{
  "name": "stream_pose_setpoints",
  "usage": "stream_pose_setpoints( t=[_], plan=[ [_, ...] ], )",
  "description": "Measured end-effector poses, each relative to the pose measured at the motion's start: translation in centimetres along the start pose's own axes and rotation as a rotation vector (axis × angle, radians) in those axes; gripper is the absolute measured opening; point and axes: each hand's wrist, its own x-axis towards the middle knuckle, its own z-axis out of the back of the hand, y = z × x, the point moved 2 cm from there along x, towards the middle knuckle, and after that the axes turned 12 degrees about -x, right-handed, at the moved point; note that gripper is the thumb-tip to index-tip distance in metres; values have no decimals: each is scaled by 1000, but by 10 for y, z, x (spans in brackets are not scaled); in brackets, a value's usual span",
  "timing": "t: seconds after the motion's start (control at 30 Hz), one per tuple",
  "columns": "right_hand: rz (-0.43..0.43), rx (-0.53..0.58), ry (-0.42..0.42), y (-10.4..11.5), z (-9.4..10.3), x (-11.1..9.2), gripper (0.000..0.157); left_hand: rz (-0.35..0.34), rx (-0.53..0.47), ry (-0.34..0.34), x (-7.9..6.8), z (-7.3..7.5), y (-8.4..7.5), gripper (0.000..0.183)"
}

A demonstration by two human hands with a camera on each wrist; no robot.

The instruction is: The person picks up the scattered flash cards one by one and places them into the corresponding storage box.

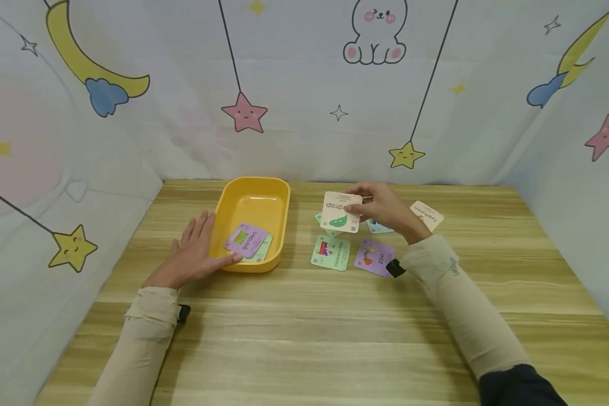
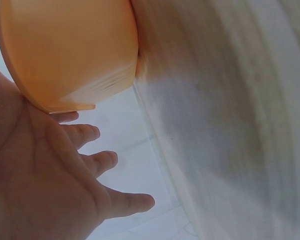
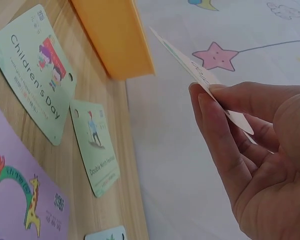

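My right hand (image 1: 383, 207) pinches a cream flashcard (image 1: 337, 211) between thumb and fingers, raised over the table. Its word ends in "drop", upside down in the head view, above a green drawing. In the right wrist view the held card (image 3: 192, 72) shows nearly edge-on. A yellow tray (image 1: 286, 217) stands to the left. My left hand (image 1: 195, 254) rests at its near left rim, fingers straight and spread, thumb over the front edge. Inside the tray a purple "garden" card (image 1: 247, 240) overlaps a green card (image 1: 261, 255).
On the table lie a green "Children's Day" card (image 1: 331, 253), a purple "zoo" card (image 1: 374, 257), a blue card (image 1: 380, 227) partly hidden by the right hand, and a cream "typhoon" card (image 1: 428, 216). A green "Double Ninth Festival" card (image 3: 95, 150) lies beneath the raised card. Printed cloth (image 1: 304, 146) stands behind.
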Motion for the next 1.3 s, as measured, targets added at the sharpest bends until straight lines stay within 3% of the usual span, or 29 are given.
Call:
stream_pose_setpoints(
  t=[1.3],
  plan=[
    [99,55,41,36,-39,31,38,18,-11,0,1,-1,-1,122]
  ],
)
